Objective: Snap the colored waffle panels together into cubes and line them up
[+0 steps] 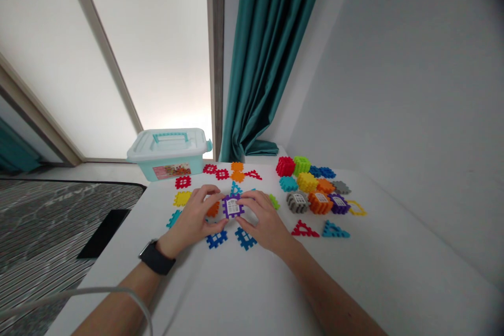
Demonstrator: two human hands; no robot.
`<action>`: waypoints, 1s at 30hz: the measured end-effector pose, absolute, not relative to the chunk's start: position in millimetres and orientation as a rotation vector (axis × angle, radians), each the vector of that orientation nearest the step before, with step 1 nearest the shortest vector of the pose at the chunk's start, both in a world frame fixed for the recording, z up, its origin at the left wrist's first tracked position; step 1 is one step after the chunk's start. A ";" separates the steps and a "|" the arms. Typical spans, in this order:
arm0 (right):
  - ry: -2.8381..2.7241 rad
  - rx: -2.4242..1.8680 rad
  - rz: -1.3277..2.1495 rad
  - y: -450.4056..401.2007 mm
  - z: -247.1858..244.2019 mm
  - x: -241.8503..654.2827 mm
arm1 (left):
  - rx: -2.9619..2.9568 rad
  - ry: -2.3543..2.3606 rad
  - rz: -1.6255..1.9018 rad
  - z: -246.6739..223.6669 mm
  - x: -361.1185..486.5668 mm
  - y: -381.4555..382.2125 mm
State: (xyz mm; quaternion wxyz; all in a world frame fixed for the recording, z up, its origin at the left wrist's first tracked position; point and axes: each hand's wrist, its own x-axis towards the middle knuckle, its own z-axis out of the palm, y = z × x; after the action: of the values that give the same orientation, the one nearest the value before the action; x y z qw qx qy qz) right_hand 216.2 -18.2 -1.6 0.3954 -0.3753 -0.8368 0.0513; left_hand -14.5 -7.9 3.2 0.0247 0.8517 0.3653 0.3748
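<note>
Left hand (191, 219) and right hand (263, 215) half-closed, fingertips pressing the purple window piece (232, 206) from either side, mid-frame on the tabletop (236, 286). Cannot tell if it is lifted. Risk: uneven pressure or misaligned teeth could make it slip from the fingers, knocking the orange piece (213, 210) beside the left hand or the blue pieces (217, 240) just below.

Storage-box label (171, 170), print unreadable
</note>
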 end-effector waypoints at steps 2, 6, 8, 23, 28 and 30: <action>-2.132 -0.937 0.071 -17.8 -3.1 215.8 | 2.657 1.145 1.148 2.8 -14.4 -7.6; -2.140 -0.919 -0.016 -17.7 -3.9 214.6 | 2.689 1.196 1.113 2.6 -14.4 -7.3; -2.142 -0.922 -0.052 -18.4 -3.4 213.7 | 2.715 1.223 1.095 2.9 -15.2 -7.3; -2.060 -0.996 -0.102 -24.6 0.4 207.0 | 2.563 1.186 1.164 5.3 -11.3 -11.9; -2.037 -1.030 -0.110 -28.2 1.2 207.0 | 2.540 1.170 1.160 5.9 -7.2 -12.7; -2.026 -1.037 -0.125 -29.2 1.6 209.0 | 2.537 1.172 1.153 7.0 -4.9 -12.5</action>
State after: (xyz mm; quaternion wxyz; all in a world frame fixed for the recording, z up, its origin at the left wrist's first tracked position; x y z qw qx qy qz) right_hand 209.0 -29.2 1.6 0.4180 -0.4132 -0.8075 -0.0500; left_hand -4.9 -12.5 7.0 0.0593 0.8376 0.3871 0.3808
